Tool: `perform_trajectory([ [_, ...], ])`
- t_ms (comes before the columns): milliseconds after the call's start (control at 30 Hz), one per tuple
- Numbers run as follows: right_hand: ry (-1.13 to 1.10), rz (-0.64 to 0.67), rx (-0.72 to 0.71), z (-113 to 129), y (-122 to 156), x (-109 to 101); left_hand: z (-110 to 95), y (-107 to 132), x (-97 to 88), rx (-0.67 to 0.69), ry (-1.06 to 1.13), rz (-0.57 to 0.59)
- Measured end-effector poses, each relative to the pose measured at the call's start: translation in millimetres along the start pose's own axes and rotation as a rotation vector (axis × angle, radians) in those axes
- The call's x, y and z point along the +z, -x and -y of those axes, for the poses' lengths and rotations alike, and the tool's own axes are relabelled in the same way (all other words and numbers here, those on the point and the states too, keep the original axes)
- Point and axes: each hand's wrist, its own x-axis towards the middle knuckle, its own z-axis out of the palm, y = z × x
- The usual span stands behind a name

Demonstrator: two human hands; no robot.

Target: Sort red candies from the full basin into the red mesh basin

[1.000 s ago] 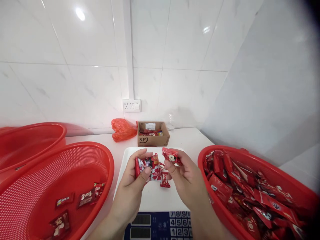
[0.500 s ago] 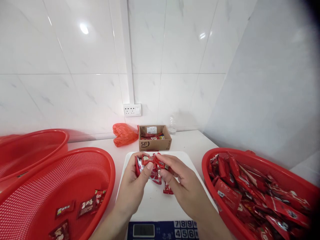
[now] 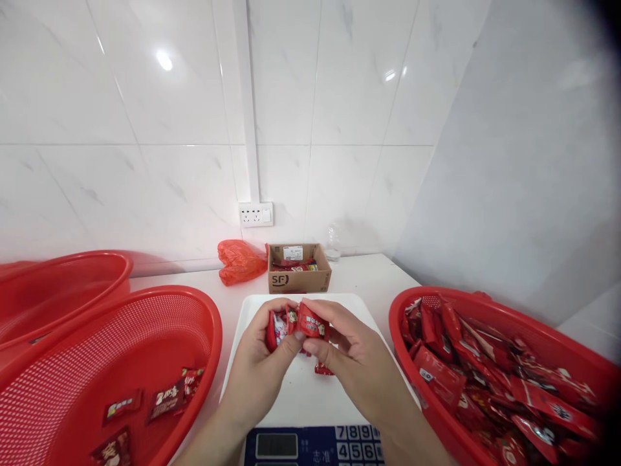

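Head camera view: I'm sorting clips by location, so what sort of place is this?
Probably a weighing or packing corner for wrapped snacks: a scale with a keypad stands between red baskets, the right one heaped with them.

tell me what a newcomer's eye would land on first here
Probably the big basket at the right, heaped with shiny packets, across from the red basket at the left showing a few wrapped sweets. Next, the left hand and right hand, holding small red packets above a white scale. Behind the scale, a brown box beside a crumpled orange-red bag.
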Motion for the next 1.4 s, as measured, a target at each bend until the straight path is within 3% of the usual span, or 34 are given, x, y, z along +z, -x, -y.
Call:
perform_trajectory([
  [167,0.064,-0.018,-0.089,3,0,-4,6,1,-6.0,0.088,-0.112,0.028],
  [400,0.109,-0.081,0.086,0,1,-4,-1,2,-5.5,0.067,-0.085,0.018],
  [567,0.141,-0.116,-0.045,0,-2,-5,-2,2,-4.9,0.063,-0.084,0.001],
  [767,0.101,-0.175,-0.037,-1,1,-6,0,2,-2.1,0.046,-0.058,0.022],
  [1000,0.178,-0.185,-0.162,2,6,-9,-2,3,-1.1,-0.031,0.036,0.059],
  [1400,0.626,-0.204,-0.067,-12,-7,-32,-6,8,0.9,-0.172,0.280,0.053],
])
